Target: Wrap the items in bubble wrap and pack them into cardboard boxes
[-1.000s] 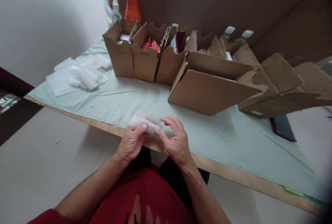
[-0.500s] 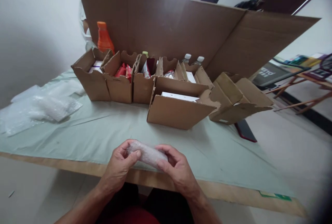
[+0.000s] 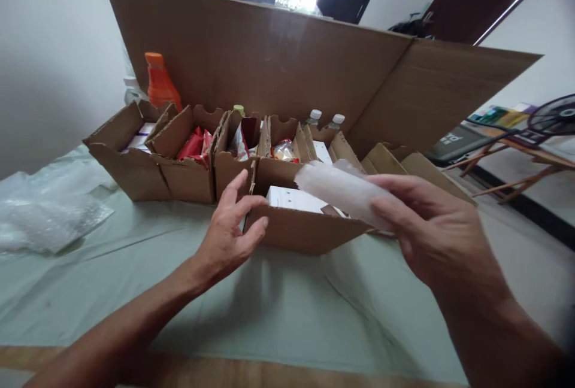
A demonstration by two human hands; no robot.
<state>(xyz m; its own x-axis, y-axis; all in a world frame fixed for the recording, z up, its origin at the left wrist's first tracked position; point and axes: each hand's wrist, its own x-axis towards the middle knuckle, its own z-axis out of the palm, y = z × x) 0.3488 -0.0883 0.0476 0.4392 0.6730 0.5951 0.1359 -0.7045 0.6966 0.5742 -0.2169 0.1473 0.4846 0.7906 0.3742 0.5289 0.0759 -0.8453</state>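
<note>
My right hand grips a bubble-wrapped bundle and holds it over the nearest open cardboard box. A white item lies inside that box. With fingers spread, my left hand rests against the box's left front corner and holds nothing.
A row of small open cardboard boxes with red and white packets stands behind. An orange bottle and capped bottles stand before a tall cardboard sheet. Bubble wrap sheets lie at the left on the green cloth.
The bundle was held by both hands at the table edge. Now only my right hand carries it, forward over the box, and my left hand has reached the box's corner. The camera tilted up.
</note>
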